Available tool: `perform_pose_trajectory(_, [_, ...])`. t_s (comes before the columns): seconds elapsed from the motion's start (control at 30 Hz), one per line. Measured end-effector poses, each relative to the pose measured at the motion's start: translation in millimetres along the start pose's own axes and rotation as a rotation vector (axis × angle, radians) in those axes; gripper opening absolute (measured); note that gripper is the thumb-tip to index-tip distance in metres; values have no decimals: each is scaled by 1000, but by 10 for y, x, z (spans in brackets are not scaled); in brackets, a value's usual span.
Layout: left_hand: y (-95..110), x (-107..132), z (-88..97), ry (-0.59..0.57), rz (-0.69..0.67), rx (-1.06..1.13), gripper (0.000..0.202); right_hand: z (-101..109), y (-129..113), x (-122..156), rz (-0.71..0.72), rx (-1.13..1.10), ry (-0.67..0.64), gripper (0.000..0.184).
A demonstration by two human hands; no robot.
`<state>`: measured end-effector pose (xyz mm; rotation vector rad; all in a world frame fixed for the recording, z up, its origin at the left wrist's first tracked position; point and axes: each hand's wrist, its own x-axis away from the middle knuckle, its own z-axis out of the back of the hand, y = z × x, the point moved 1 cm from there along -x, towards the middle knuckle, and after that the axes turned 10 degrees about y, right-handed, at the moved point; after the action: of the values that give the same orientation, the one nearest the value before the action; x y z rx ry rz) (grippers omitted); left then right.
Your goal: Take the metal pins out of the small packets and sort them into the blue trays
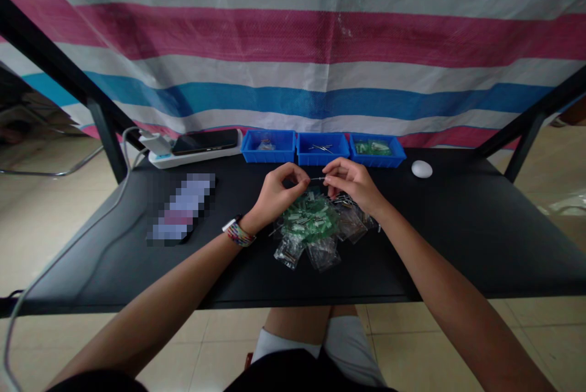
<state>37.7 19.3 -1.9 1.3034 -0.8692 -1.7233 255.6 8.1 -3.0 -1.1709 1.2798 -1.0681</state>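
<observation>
My left hand (278,190) and my right hand (351,183) meet above a heap of small clear plastic bags (320,230) on the black table (458,227). Both hands are closed in a pinch. A thin metal pin (317,179) spans the gap between their fingertips. The bags hold green parts and small metal pieces. A beaded bracelet (238,234) sits on my left wrist.
Three blue bins (269,146) (323,148) (376,149) line the table's back edge, with metal pins in the middle one and green parts in the right one. A white power strip (195,154) carries a dark phone. A blurred rectangle (182,209) lies left; a white oval object (422,168) right.
</observation>
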Motion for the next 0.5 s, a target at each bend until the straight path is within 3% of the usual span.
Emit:
perform_pose_trajectory(0.3, [-9, 4, -16, -19, -15, 13, 12, 38, 2, -22, 87, -16, 90, 28])
perform_pose_trajectory(0.5, [-40, -7, 12, -23, 0, 17, 13, 178, 63, -158, 263, 31, 381, 21])
